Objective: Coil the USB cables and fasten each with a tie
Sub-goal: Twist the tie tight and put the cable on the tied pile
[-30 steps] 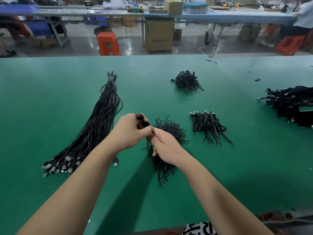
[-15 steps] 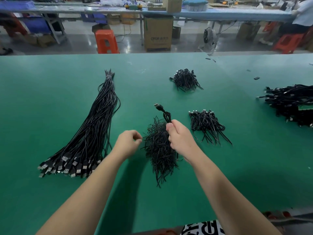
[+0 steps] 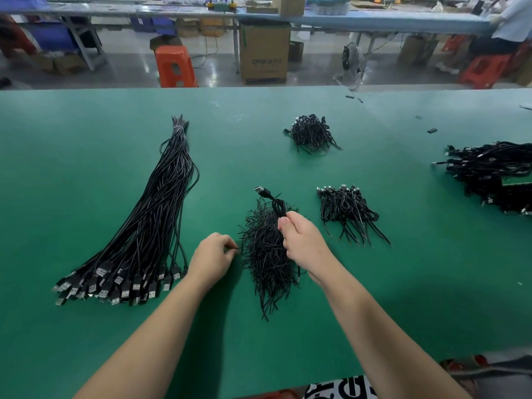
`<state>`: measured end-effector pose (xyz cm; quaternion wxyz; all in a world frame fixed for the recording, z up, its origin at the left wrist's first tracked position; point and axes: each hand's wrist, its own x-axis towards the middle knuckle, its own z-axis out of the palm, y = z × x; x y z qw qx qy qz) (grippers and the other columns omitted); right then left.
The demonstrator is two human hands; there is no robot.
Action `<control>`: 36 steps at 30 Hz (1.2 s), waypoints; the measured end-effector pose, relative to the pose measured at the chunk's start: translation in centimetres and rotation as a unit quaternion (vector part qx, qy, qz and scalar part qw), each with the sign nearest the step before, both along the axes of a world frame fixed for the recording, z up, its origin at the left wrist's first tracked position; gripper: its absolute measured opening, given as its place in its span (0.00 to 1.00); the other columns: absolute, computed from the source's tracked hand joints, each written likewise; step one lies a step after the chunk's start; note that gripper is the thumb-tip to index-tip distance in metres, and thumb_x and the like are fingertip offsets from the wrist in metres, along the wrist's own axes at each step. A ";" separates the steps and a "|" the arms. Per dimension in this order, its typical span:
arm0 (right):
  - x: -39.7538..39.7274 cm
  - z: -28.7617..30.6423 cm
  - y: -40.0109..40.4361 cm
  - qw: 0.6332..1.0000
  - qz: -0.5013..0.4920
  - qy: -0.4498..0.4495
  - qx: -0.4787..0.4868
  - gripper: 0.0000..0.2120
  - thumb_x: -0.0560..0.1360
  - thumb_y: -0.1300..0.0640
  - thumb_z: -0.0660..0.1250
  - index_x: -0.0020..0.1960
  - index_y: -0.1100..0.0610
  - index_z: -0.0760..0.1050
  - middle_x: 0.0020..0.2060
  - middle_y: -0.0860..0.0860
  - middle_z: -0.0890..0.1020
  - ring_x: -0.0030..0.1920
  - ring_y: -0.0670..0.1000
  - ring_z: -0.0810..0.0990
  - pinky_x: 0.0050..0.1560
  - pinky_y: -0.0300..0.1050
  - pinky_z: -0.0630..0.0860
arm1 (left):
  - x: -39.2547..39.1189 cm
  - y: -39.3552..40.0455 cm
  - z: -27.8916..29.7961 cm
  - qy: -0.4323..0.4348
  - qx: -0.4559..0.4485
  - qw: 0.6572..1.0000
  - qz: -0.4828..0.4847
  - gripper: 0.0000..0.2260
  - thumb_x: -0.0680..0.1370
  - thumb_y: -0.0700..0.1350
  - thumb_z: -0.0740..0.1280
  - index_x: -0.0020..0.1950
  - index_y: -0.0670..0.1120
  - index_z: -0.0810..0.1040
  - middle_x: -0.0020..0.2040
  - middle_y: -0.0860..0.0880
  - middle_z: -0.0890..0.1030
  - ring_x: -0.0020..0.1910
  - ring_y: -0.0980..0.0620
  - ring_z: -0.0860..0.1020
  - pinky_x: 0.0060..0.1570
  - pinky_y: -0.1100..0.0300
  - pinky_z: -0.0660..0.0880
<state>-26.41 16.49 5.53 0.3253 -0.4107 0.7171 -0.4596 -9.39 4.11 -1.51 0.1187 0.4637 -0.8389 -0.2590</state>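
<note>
My right hand (image 3: 303, 243) grips a coiled black USB cable (image 3: 277, 205) above a heap of black twist ties (image 3: 267, 254); its plug sticks up and to the left. At the heap's left edge, my left hand (image 3: 211, 259) pinches the tip of one tie between its fingertips. A long bundle of straight USB cables (image 3: 144, 234) lies to the left, plugs toward me.
Coiled, tied cables lie in a small pile (image 3: 347, 211) right of my hands, another pile (image 3: 312, 133) sits farther back, and a large heap (image 3: 495, 174) is at the right edge. All rest on a green table (image 3: 86, 139). Stools and boxes stand beyond.
My hands came apart. The right hand kept the coiled cable and lifted it up and right; the left hand dropped to the tie heap's left edge and pinched a tie.
</note>
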 end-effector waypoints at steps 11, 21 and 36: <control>0.5 0.0 -0.2 1.000 0.001 -0.018 -0.002 0.15 0.85 0.52 0.54 0.42 0.54 0.70 0.32 0.47 0.72 0.32 0.48 0.67 0.36 0.48 0.66 | 3.6 -0.2 2.4 0.062 0.030 0.997 -0.016 0.04 0.76 0.44 0.74 0.48 0.52 0.86 0.40 0.59 0.81 0.35 0.61 0.74 0.36 0.72 0.67; 1.1 0.0 -0.3 1.000 -0.002 -0.021 -0.003 0.15 0.84 0.49 0.54 0.41 0.51 0.68 0.34 0.48 0.69 0.33 0.48 0.65 0.39 0.51 0.65 | 4.8 -0.6 2.8 -0.056 0.050 0.997 0.030 0.07 0.78 0.43 0.70 0.54 0.48 0.86 0.50 0.50 0.86 0.43 0.57 0.79 0.49 0.68 0.74; 5.1 0.8 0.2 0.988 0.145 -0.036 -0.031 0.13 0.83 0.47 0.54 0.40 0.46 0.67 0.30 0.45 0.68 0.28 0.47 0.66 0.32 0.52 0.70 | 3.1 2.8 7.5 0.265 0.100 0.949 0.141 0.05 0.75 0.42 0.74 0.39 0.51 0.84 0.33 0.54 0.82 0.32 0.55 0.75 0.35 0.60 0.72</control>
